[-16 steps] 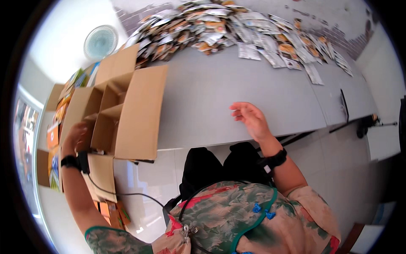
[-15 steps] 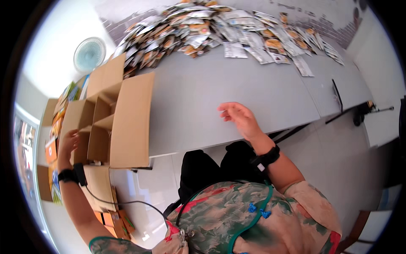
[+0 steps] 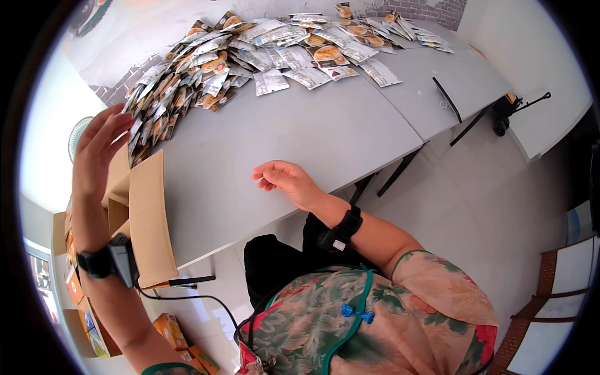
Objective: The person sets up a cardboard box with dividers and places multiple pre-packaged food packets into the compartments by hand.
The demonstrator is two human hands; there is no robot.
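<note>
- Two bare hands are in view, and nothing shows in the grip of either.
- The left hand is raised over the cardboard box, its fingers stretched and slightly spread. Their tips overlap the near left end of the heap of pouches; I cannot tell whether they touch it.
- The right hand hangs over the near part of the grey table, fingers loosely bent, pinching nothing visible.
- The pouches, silver on one side and printed with food on the other, lie loose along the far side of the table. Judging from this, most or all of those in view remain unboxed.
- The box stands at the table's left end, flaps up. A cardboard divider shows inside; the forearm hides much of the rest, so how full it is cannot be told.
- One tall flap rises between the box's inside and the tabletop, and the pouches overlap one another, which could make picking singles fiddly.
- A black cable trails from the left wristband, low beside the box.
- Around: a fan partly behind the left hand, orange cartons at lower left, a thin dark object at the table's right.
</note>
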